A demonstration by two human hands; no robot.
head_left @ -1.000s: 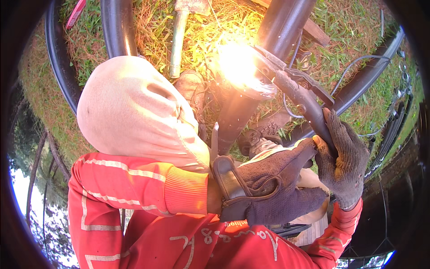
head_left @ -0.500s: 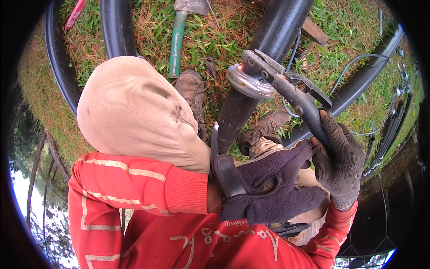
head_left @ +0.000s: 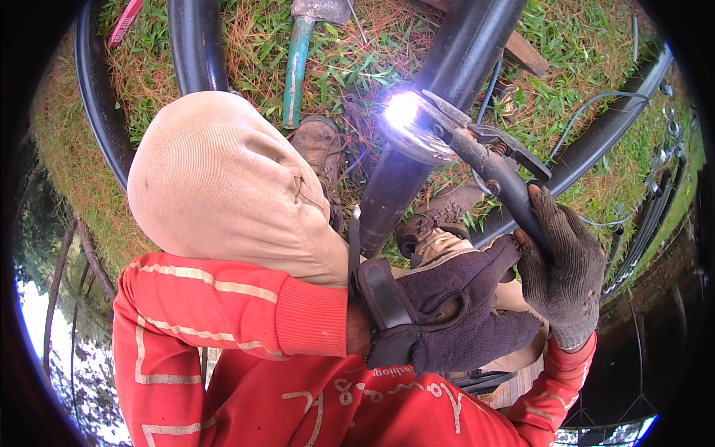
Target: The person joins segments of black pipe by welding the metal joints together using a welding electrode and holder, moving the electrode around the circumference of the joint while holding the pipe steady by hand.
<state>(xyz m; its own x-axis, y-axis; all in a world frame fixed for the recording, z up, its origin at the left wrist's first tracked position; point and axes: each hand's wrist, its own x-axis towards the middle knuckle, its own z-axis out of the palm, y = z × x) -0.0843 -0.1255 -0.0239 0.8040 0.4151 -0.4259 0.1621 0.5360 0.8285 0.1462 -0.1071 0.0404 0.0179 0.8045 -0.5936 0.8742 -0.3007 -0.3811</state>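
- Welding, apparently, at the shiny round metal ring (head_left: pixel 426 152) around the thick black pipe (head_left: pixel 471 48).
- Grey-gloved right hand (head_left: pixel 567 272): wrapped round the dark, tong-like holder (head_left: pixel 488 165).
- Dark-gloved left hand (head_left: pixel 458 316): half-curled, can't tell if it's gripping anything.
- Probably needs steadiness next.
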